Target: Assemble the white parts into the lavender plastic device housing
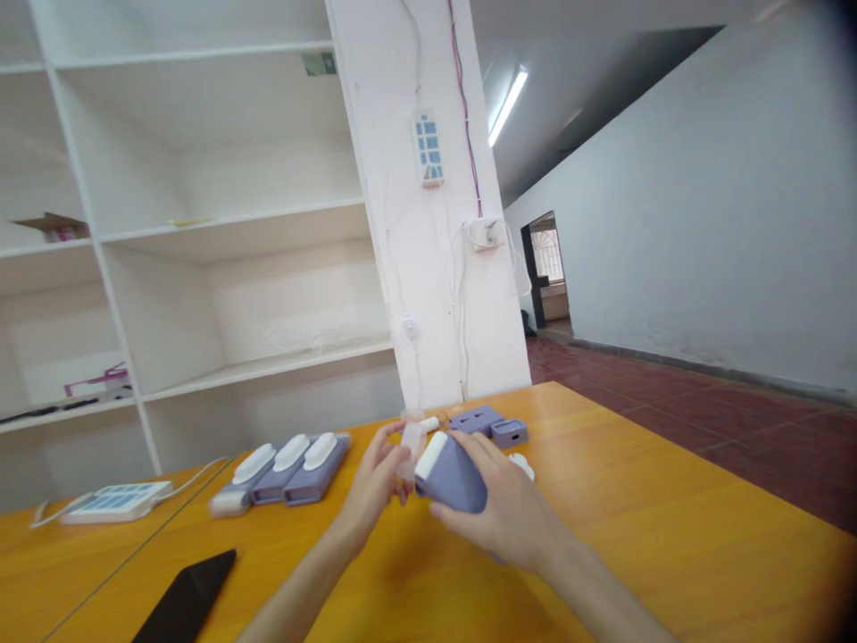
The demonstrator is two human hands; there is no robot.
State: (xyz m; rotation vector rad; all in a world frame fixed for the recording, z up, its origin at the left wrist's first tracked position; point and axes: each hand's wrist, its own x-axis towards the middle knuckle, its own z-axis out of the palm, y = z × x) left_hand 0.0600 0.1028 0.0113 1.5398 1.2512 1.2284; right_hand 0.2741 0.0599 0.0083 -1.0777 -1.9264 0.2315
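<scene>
My right hand (509, 513) grips a purple device with a white end (450, 476), holding it over the orange table (636, 536). My left hand (371, 487) pinches a small clear plastic cap (410, 442) right beside the white end of the device. Both hands meet near the table's middle. Behind them lie purple parts (477, 418) and a small purple holder (510, 433). A small white piece (520, 464) peeks out past my right hand.
Three purple devices with white tops (289, 466) lie side by side at the left. A white power strip (115, 501) with a cable rests farther left, and a black phone (187, 597) lies near the front edge. White shelves (201, 268) and a pillar (435, 223) stand behind.
</scene>
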